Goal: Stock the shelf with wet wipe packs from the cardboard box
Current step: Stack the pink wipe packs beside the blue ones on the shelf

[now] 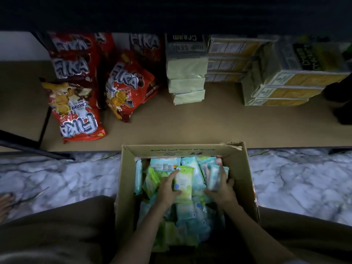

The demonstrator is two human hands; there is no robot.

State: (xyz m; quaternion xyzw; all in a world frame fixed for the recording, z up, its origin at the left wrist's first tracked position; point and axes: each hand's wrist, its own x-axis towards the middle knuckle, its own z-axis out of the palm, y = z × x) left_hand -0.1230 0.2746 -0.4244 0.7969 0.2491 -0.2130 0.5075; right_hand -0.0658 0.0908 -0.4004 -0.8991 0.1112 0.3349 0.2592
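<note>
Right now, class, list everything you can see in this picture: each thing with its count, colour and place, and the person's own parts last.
cardboard box: one, brown, open, on the floor before the shelf.
wet wipe packs: many, green and pale blue, heaped in the box; exact count unclear.
green pack: one, under the left hand.
blue pack: one, upright, in the right hand.
shelf: one, tan board, across the middle.
snack bags: several, red, left part of the shelf.
wrapped packets: a stack, pale green, centre of the shelf.
boxed packs: stacks, yellow and grey, right of the shelf.
floor: marbled white and grey.
left hand: on the green pack.
right hand: gripping the blue pack.
</note>
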